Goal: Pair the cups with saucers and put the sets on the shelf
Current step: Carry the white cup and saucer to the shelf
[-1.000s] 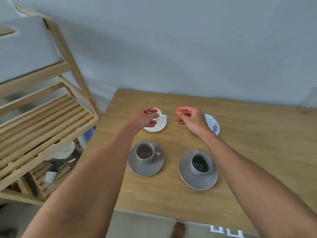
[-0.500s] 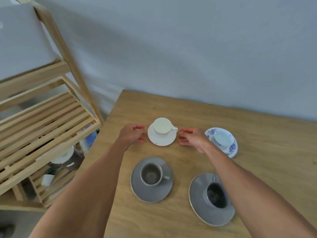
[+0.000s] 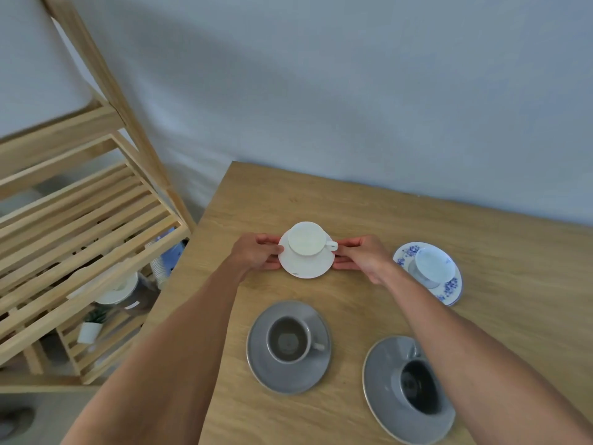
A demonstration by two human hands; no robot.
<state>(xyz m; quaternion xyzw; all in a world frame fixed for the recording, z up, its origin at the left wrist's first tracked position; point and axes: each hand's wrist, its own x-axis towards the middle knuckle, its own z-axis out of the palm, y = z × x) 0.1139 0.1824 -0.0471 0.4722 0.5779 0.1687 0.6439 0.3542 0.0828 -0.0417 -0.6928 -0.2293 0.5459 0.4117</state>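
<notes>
A white cup (image 3: 306, 238) stands on a white saucer (image 3: 308, 266) near the table's far left. My left hand (image 3: 256, 255) grips the saucer's left rim and my right hand (image 3: 361, 256) grips its right rim. A blue-flowered cup (image 3: 434, 264) sits on its matching saucer (image 3: 449, 289) to the right. Nearer me, a grey cup (image 3: 288, 338) rests on a grey saucer (image 3: 285, 377), and a second grey cup (image 3: 417, 388) sits on a larger grey saucer (image 3: 382, 399), partly behind my right forearm. The slatted wooden shelf (image 3: 83, 220) stands to the left.
The wooden table (image 3: 353, 203) meets a pale wall at the back. Below the slats, the shelf's lower level holds a white bowl (image 3: 117, 290), a small potted plant (image 3: 91, 326) and stacked cups (image 3: 158, 268). A gap lies between shelf and table.
Both hands came down from above the table, moved inward and closed on the white saucer's two edges. The view tilted down and closer.
</notes>
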